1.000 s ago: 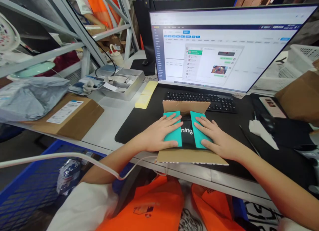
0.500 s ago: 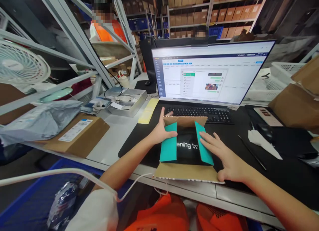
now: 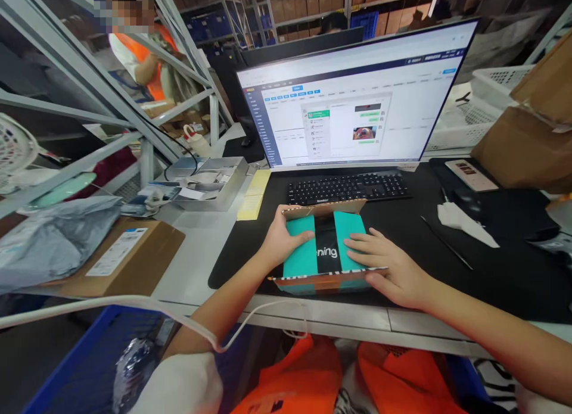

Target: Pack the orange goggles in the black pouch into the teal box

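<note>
A small cardboard box point(image 3: 328, 256) with teal flaps and a black item inside sits on the black desk mat point(image 3: 402, 265) in front of the keyboard point(image 3: 346, 187). My left hand point(image 3: 281, 241) grips the box's left side, thumb on the left teal flap. Across the right teal flap lies my right hand point(image 3: 386, 265), fingers stretched flat and pressing it down. Both teal flaps lie folded over the black item. The brown front flap is raised at the near edge and the back flap stands behind.
A wide monitor point(image 3: 353, 98) stands behind the keyboard. A brown parcel point(image 3: 129, 259) and grey mailer bag point(image 3: 53, 241) lie at left, with a metal tray point(image 3: 210, 184) beyond. Cardboard boxes point(image 3: 522, 140) stand at right. A person in an orange vest point(image 3: 143, 56) stands behind the shelving.
The teal flaps, half raised half a second ago, now lie down on the black item. The brown front flap has come up. My left hand moved from the back flap to the left side.
</note>
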Motion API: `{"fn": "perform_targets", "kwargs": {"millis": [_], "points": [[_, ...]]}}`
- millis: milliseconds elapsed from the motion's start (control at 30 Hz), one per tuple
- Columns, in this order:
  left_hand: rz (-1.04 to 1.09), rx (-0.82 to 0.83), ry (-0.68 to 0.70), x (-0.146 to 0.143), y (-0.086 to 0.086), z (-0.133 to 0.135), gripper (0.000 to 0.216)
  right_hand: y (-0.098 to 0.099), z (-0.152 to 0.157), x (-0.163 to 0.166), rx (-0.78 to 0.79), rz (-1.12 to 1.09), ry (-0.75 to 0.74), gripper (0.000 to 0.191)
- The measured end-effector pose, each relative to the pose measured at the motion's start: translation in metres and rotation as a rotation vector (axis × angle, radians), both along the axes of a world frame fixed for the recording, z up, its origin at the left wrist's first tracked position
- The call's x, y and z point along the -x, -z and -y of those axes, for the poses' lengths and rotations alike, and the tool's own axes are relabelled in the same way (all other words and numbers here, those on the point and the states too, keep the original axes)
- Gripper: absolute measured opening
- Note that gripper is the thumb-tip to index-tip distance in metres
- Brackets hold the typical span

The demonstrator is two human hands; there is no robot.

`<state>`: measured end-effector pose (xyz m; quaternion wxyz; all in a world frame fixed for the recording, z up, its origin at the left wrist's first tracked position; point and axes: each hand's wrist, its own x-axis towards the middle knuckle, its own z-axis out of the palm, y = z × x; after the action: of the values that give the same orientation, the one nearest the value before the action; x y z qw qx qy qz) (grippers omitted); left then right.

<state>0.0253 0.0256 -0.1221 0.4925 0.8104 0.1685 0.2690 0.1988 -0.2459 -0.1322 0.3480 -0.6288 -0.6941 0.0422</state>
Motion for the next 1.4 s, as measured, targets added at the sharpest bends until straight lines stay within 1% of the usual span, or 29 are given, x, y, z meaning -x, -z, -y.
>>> {"fn": "perform_targets", "kwargs": {"millis": [100, 167, 233, 300, 333, 367, 400, 433, 467, 500, 533, 567, 600, 633, 667, 700, 800, 867, 967, 1033, 1100, 1167, 1267, 1333, 1367, 1400], "points": [[0.033, 0.035, 0.046, 0.0, 0.003, -0.003, 0.073, -0.001, -0.003, 0.009, 0.005, -0.073, 0.088, 0.047], [0.055, 0.049, 0.074, -0.002, 0.008, -0.007, 0.071, -0.001, -0.003, 0.015, -0.019, -0.113, 0.131, 0.047], [0.055, 0.041, 0.098, -0.003, 0.012, -0.012, 0.074, -0.002, -0.002, 0.018, -0.034, -0.127, 0.144, 0.051], [0.055, -0.026, 0.098, -0.003, 0.013, -0.016, 0.085, -0.004, -0.001, 0.019, -0.026, -0.106, 0.126, 0.06], [0.065, -0.105, 0.067, -0.001, 0.012, -0.017, 0.093, -0.006, -0.001, 0.017, -0.015, -0.087, 0.106, 0.066], [0.087, -0.221, 0.015, 0.001, 0.009, -0.018, 0.099, -0.008, -0.001, 0.015, -0.003, -0.066, 0.079, 0.072], [0.121, -0.367, -0.04, 0.003, 0.006, -0.019, 0.101, -0.01, -0.002, 0.013, 0.008, -0.048, 0.045, 0.076], [0.165, -0.528, -0.066, 0.006, 0.002, -0.019, 0.095, -0.012, -0.003, 0.01, 0.023, -0.036, 0.007, 0.077], [0.205, -0.681, -0.034, 0.008, -0.003, -0.018, 0.08, -0.014, -0.004, 0.008, 0.042, -0.031, -0.032, 0.076], [0.227, -0.804, 0.069, 0.008, -0.008, -0.017, 0.062, -0.015, -0.005, 0.006, 0.064, -0.033, -0.067, 0.073], [0.232, -0.878, 0.229, 0.008, -0.013, -0.015, 0.05, -0.016, -0.006, 0.005, 0.088, -0.039, -0.093, 0.07], [0.215, -0.899, 0.404, 0.006, -0.018, -0.013, 0.048, -0.016, -0.007, 0.004, 0.114, -0.049, -0.108, 0.068], [0.172, -0.875, 0.555, 0.003, -0.023, -0.009, 0.051, -0.016, -0.007, 0.004, 0.139, -0.061, -0.114, 0.067], [0.108, -0.831, 0.66, -0.001, -0.028, -0.006, 0.051, -0.016, -0.007, 0.005, 0.159, -0.073, -0.116, 0.066], [0.027, -0.786, 0.719, -0.006, -0.033, -0.002, 0.05, -0.015, -0.008, 0.005, 0.175, -0.086, -0.114, 0.067], [-0.058, -0.756, 0.748, -0.011, -0.037, 0.003, 0.051, -0.014, -0.008, 0.005, 0.188, -0.098, -0.112, 0.067], [-0.312, -0.759, 0.791, -0.024, -0.047, 0.015, 0.068, -0.01, -0.01, 0.006, 0.187, -0.123, -0.092, 0.067], [-0.412, -0.776, 0.807, -0.028, -0.051, 0.02, 0.071, -0.005, -0.012, 0.007, 0.14, -0.155, -0.052, 0.062], [-0.493, -0.794, 0.804, -0.03, -0.055, 0.022, 0.07, 0.001, -0.015, 0.011, -0.003, -0.242, 0.042, 0.049], [-0.541, -0.815, 0.805, -0.03, -0.057, 0.022, 0.069, 0.002, -0.015, 0.016, -0.108, -0.299, 0.115, 0.036], [-0.572, -0.837, 0.811, -0.032, -0.057, 0.021, 0.068, 0.001, -0.015, 0.022, -0.191, -0.35, 0.188, 0.027], [-0.586, -0.851, 0.823, -0.035, -0.054, 0.02, 0.067, -0.001, -0.017, 0.027, -0.223, -0.399, 0.254, 0.03], [-0.609, -0.841, 0.838, -0.04, -0.047, 0.017, 0.063, -0.001, -0.021, 0.033, -0.186, -0.486, 0.325, 0.028], [-0.591, -0.804, 0.851, -0.041, -0.043, 0.013, 0.062, 0.001, -0.024, 0.036, -0.17, -0.559, 0.375, 0.027], [-0.564, -0.774, 0.86, -0.041, -0.041, 0.01, 0.062, 0.002, -0.026, 0.036, -0.166, -0.604, 0.41, 0.028], [-0.525, -0.733, 0.864, -0.042, -0.039, 0.007, 0.06, 0.003, -0.028, 0.037, -0.157, -0.653, 0.447, 0.035]]}}
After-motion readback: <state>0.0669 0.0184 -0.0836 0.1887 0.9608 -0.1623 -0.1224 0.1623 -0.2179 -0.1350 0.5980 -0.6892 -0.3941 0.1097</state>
